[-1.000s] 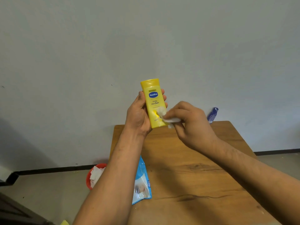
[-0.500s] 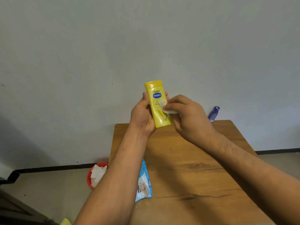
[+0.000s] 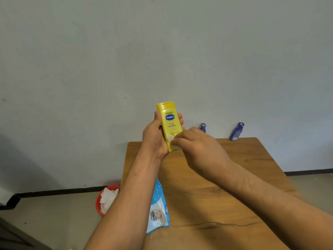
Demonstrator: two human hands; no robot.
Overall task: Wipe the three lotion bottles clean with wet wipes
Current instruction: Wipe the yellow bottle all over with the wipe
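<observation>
1. Nearest me: packet of wipes (image 3: pixel 158 210), blue, lying flat at the left edge of the table (image 3: pixel 234 177), beside my left forearm.
2. Red bin (image 3: pixel 98 204) on the floor, left of the table, with crumpled white tissue in it.
3. Left hand (image 3: pixel 155 139): curled round the yellow bottle (image 3: pixel 170 123). The thumb lies along its left edge, fingertips (image 3: pixel 180 117) show round its right edge, and the base sits in the palm.
4. Right hand (image 3: pixel 200 148): fingers bunched close, pinching a small white wipe (image 3: pixel 170 137) flat against the bottle's lower front, just below the print.
5. Yellow bottle: held in the air over the table's far left part. Long axis near upright, cap end up and leaning slightly left, label facing me.
6. Beyond the right knuckles: first purple bottle (image 3: pixel 203 127), only its top showing.
7. Further right, well apart from both hands: second purple bottle (image 3: pixel 236 132) at the table's far edge, top tilted right, by the wall (image 3: pixel 162 51).
</observation>
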